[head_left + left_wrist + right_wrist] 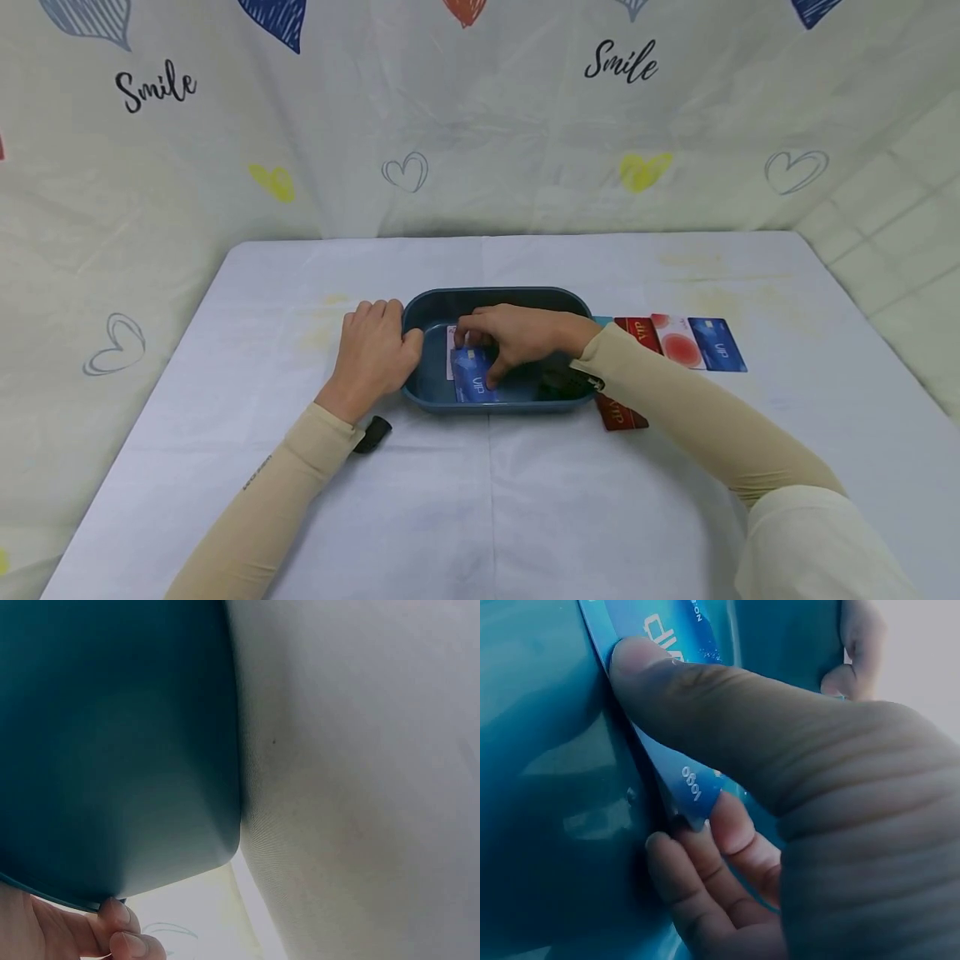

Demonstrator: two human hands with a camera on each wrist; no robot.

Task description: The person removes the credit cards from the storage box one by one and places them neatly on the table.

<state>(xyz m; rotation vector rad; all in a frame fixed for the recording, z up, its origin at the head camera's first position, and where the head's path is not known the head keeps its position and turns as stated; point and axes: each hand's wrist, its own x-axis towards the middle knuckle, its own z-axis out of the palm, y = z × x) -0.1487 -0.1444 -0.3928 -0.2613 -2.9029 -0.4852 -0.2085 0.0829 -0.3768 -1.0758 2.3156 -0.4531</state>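
A dark teal plastic tub [442, 407] sits on the table. My left hand [373, 357] grips its left rim, fingertips [120, 919] over the edge in the left wrist view. Reaching into the tub from the right, my right hand [517, 335] pinches a blue VIP card [471, 382]. In the right wrist view the thumb lies on the card's printed face [686, 769], with fingers at its edge; one edge appears lifted off the tub floor. A pale card [450, 368] shows partly from beneath the blue one.
Right of the tub lie a red VIP card [637, 331], a white card with a red circle [680, 346] and another blue VIP card [717, 344]. Another red card [621, 415] lies by the tub's near right corner. A patterned cloth [510, 117] hangs behind the table.
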